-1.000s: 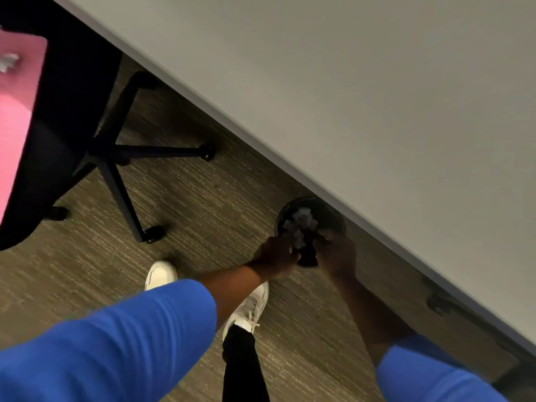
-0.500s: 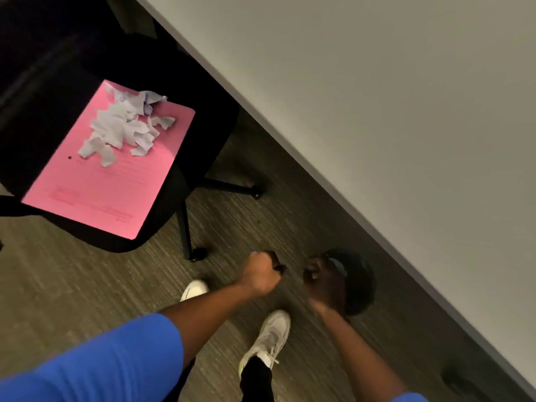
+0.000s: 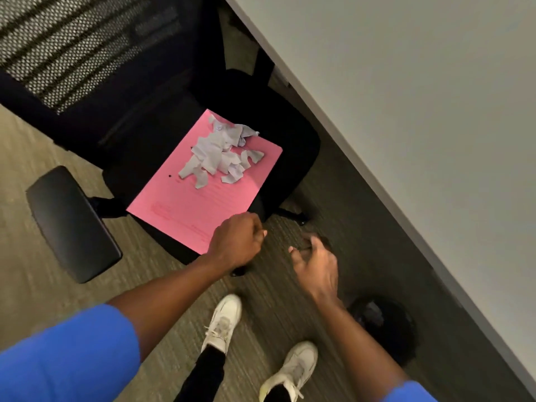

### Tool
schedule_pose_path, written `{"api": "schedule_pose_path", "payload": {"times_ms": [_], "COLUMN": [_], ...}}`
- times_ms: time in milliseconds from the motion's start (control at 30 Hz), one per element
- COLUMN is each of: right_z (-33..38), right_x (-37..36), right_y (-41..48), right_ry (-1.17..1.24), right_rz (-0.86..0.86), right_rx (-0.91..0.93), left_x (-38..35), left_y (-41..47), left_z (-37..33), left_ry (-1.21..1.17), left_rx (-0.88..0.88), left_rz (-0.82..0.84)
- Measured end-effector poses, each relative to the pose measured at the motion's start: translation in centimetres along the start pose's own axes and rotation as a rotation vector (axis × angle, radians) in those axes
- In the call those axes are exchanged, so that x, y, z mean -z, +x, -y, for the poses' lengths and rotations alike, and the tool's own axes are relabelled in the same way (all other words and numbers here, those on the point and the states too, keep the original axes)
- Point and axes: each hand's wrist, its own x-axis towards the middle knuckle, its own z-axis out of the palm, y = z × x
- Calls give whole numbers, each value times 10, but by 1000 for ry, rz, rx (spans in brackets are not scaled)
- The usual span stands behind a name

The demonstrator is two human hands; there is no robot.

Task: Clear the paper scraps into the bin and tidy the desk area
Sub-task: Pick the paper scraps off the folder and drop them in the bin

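A heap of torn white paper scraps lies on a pink sheet on the seat of a black office chair. My left hand is curled into a loose fist over the sheet's near corner, and nothing shows in it. My right hand hovers above the carpet just right of the chair with its fingers apart and empty. A small black bin stands on the floor under the desk edge, behind my right forearm, with some pale scraps inside.
The grey desk top fills the right side, its edge running diagonally. The chair's mesh back and an armrest are at the left. My two white shoes stand on the striped carpet.
Both hands have left the bin and risen toward the chair. The view has swung left, so the chair, pink sheet and scraps are now central and the bin sits lower right.
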Motion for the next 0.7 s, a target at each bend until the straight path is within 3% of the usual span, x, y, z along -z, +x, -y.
{"api": "schedule_pose_path", "payload": {"times_ms": [133, 233, 400, 700], "right_z": [57, 100, 156, 202], "right_x": [-8, -11, -23, -58], "right_y": [26, 50, 91, 139], "right_ry": [-51, -99, -298, -556], "right_rz": [-11, -5, -17, 56], "right_rx": [145, 260, 365, 451], "left_x": [49, 76, 93, 88], "left_y": [30, 56, 93, 126], "left_z": [35, 60, 96, 121], "left_ry": [183, 288, 297, 240], "left_rx": [-41, 8, 19, -156], "left_rz": [-214, -282, -188, -130]}}
